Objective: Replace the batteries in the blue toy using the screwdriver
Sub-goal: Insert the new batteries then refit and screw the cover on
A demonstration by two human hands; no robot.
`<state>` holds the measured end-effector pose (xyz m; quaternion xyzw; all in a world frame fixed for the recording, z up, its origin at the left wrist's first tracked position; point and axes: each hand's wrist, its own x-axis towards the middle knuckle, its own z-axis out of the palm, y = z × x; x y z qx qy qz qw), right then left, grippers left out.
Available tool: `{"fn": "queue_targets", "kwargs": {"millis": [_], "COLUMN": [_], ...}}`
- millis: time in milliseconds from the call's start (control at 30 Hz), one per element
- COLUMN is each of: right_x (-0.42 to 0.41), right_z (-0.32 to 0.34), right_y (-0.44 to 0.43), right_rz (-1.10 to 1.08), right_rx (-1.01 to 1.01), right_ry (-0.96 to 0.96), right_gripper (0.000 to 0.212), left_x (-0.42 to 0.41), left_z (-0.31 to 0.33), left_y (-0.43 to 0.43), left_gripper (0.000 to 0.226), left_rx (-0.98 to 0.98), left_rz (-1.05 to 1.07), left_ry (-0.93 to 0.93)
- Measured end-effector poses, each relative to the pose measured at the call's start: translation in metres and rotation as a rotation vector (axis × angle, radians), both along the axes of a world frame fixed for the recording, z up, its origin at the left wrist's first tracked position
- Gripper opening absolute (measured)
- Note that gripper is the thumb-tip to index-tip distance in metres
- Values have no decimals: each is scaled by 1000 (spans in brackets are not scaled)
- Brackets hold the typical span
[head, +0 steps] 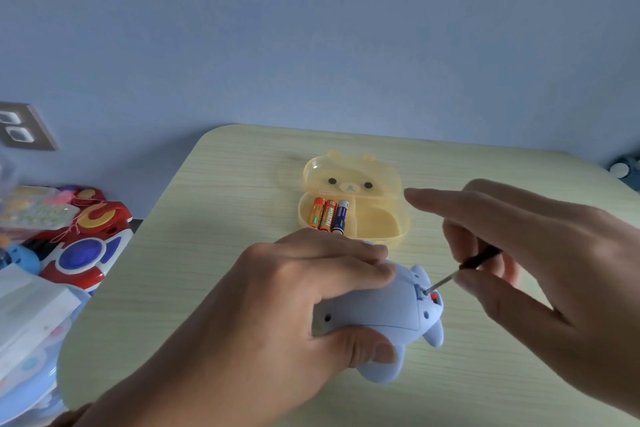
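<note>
Left grip (294,295) clamps blue toy (381,308); right grip (554,253) pinches screwdriver (479,259), tip slanting down-left into toy.

"HUATAI" along the middle orange battery (328,215) in the yellow case (381,224)

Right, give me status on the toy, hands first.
Left hand grips blue toy on table. Right hand pinches screwdriver, tip against toy. Three batteries lie in open yellow case behind. Nothing blocks the tip.
</note>
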<state>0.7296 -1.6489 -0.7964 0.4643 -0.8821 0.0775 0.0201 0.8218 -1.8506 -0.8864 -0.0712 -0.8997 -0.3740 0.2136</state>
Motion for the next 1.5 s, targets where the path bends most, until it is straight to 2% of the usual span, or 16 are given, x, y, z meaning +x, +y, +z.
{"fn": "queue_targets", "kwargs": {"millis": [100,233,500,667,800,967,1100,1300,1467,1500], "right_x": [0,-2,-3,-2,-4,-3,1,-3,-9,-11], "right_z": [-1,-2,0,-1,-2,-2,-3,-7,-11,-14], "right_y": [-1,-4,-1,-6,-5,-3,-5,-5,0,1], "right_rz": [-29,-26,62,-9,36,129,48,21,137,167], "right_rx": [7,-21,24,48,9,15,32,-11,-24,-25], "right_ry": [56,123,64,137,143,88,122,189,167,180], "right_gripper": [50,38,48,42,33,45,53,35,38,45], "left_x": [0,0,0,1,1,1,1,1,1,1], "left_z": [0,0,-1,-1,-2,-2,-1,-1,0,0], "left_y": [0,0,-1,-2,-1,-2,-2,-1,-1,-1], "left_gripper": [49,50,51,51,52,51,51,52,51,51], "left_rx": [-4,-6,27,27,30,41,39,40,35,33], "left_rz": [2,6,-4,-3,0,-5,0,5,1,0], "left_ry": [-8,-12,-31,-44,-36,-31,-48,-50,-50,-50]}}
